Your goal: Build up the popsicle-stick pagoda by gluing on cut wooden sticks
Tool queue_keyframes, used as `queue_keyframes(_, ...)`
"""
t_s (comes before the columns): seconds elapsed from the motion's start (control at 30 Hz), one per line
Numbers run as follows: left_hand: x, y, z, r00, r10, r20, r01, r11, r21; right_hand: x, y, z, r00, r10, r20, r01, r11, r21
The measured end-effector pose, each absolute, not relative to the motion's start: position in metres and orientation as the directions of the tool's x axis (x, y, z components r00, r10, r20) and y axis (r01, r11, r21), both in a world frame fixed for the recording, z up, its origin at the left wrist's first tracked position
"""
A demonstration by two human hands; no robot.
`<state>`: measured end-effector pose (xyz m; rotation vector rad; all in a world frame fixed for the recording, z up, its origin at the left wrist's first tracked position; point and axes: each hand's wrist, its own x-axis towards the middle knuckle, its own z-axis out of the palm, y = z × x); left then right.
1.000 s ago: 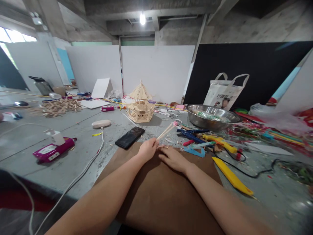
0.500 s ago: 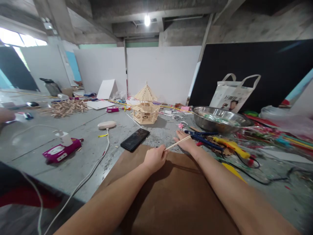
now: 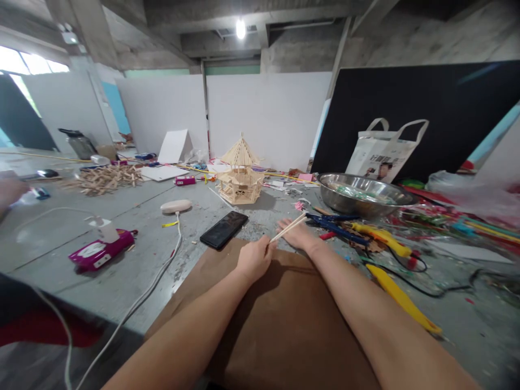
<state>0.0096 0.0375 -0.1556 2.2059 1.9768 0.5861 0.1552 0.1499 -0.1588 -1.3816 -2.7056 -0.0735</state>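
Note:
My left hand [image 3: 255,259] is closed around the lower ends of a pair of thin wooden sticks [image 3: 289,227], which slant up to the right and fan slightly apart. Behind these sticks, my right hand [image 3: 298,236] lies low over the table at the far edge of a brown board [image 3: 280,319]. Its fingers stretch out to the left, partly covered by the sticks. Left of my hands, a black phone [image 3: 225,229] rests against the board's far edge. A small stick-built pavilion [image 3: 240,187] with a pointed roof stands beyond.
At right lie blue-handled pliers [image 3: 337,225], a yellow-handled tool [image 3: 382,238] with a black cord, a yellow cutter [image 3: 400,298] and a steel basin [image 3: 361,197]. On the left are a purple power strip [image 3: 101,252], a white cable [image 3: 162,271], a stick pile [image 3: 108,179] and another person's hand [image 3: 12,189].
My right hand has slid left, closer to my left hand. The stick tips have shifted left and spread apart. More of the yellow cutter shows beside my right forearm.

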Motion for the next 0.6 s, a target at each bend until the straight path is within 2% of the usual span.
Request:
queue_keyframes(0.07, 0.01, 0.038, -0.155, 0.053, 0.983, 0.177, 0.939, -0.11, 0.325, 0.173, 0.153, -0.149, -0.503, 0.848, 0.169, 0.86, 0.511, -0.005)
queue_keyframes(0.17, 0.011, 0.039, -0.155, 0.045, 0.984, 0.173, 0.947, -0.097, 0.307, 0.189, 0.134, -0.141, -0.474, 0.861, 0.183, 0.874, 0.485, -0.018)
queue_keyframes(0.3, 0.014, 0.037, -0.157, 0.1, 0.983, 0.153, 0.957, -0.137, 0.257, 0.199, 0.082, -0.143, -0.472, 0.874, 0.118, 0.874, 0.481, -0.066)
queue_keyframes(0.37, 0.016, 0.035, -0.157, 0.15, 0.979, 0.135, 0.96, -0.177, 0.219, 0.204, 0.059, -0.148, -0.55, 0.831, 0.089, 0.814, 0.556, -0.169)
queue_keyframes(0.43, 0.02, 0.033, -0.156, 0.185, 0.975, 0.12, 0.961, -0.205, 0.184, 0.21, 0.045, -0.155, -0.634, 0.772, 0.043, 0.748, 0.626, -0.22)
queue_keyframes(0.6, 0.026, 0.031, -0.155, 0.179, 0.98, 0.088, 0.973, -0.189, 0.135, 0.223, 0.063, -0.168, -0.625, 0.778, -0.059, 0.772, 0.605, -0.197)
